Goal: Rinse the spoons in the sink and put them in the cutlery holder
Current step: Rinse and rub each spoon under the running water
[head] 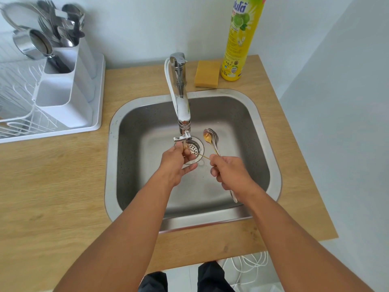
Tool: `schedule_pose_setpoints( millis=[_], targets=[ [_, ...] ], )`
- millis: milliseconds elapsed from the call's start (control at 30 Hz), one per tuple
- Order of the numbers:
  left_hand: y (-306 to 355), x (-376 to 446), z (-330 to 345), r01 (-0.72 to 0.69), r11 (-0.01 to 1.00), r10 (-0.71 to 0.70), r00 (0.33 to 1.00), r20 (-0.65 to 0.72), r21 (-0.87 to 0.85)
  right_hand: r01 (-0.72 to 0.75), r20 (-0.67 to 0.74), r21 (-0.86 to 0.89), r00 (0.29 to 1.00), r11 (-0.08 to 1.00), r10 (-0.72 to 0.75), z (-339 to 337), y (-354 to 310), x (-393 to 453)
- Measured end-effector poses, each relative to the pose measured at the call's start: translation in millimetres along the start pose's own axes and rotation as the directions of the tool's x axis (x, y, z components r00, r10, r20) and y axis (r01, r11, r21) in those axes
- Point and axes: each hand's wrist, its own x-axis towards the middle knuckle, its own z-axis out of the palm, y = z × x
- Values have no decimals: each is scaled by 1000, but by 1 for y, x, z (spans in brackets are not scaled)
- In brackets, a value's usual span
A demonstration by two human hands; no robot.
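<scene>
Pinching a thin gold spoon (197, 153) at its bowel-less end is wrong to claim, so plainly: left hand (175, 163) has fingers curled round the spoon's bowl end right under the tap (182, 123), prob. rubbing it where water would fall, tho no stream is clearly visible. Its handle runs toward 4 o'clock to the right hand (229, 171), whose fingers are closed round a bunch of spoons (211, 137), bowls fanned toward 12 o'clock over the sink (263, 144) floor, handle tips poking out below the wrist; looks like it's parking the unrinsed ones w/ one hand so the other can work singly. Drain (196, 147) sits just beneath, so runoff goes straight down. Cutlery holder (69, 81) stands at 10 o'clock on the dish rack (99, 114), well apart, already w/ cutlery in its back compartment. Sponge (207, 73) and soap bottle (242, 39) at 12–1 o'clock, untouched.
</scene>
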Motion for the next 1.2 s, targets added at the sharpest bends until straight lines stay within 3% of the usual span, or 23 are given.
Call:
schedule_pose_setpoints(
  millis=[100, 167, 333, 500, 733, 900, 1033, 1200],
  targets=[
    [1, -5, 2, 8, 1000, -8, 1000, 20, 6, -123, 74, 153, 991, 981, 112, 3, -1, 0],
    [2, -7, 4, -3, 1000, 3, 1000, -2, 10, -156, 78, 132, 986, 979, 146, 7, 0, -2],
    [2, -5, 5, -102, 974, 116, 991, -61, 203, -165, 81, 87, 984, 982, 158, 11, 0, -6],
    [3, -6, -5, -165, 968, 182, 980, -80, 187, -332, 216, 254, 935, 908, 282, 9, -3, -9],
    [0, -16, -4, -319, 920, 329, 944, -5, 229, -450, 412, 273, 853, 850, 320, 10, -3, -7],
    [-4, -16, 3, -277, 944, 298, 949, -102, 181, -393, 365, 251, 885, 884, 290, 19, -3, -5],
    [-8, -10, 2, -303, 898, 360, 922, -139, 318, -369, 305, 264, 909, 891, 286, 21, -2, -1],
    [-16, 5, -11, -147, 965, 183, 971, -154, 216, -400, 281, 288, 904, 870, 322, 17, 4, 7]
  ],
)
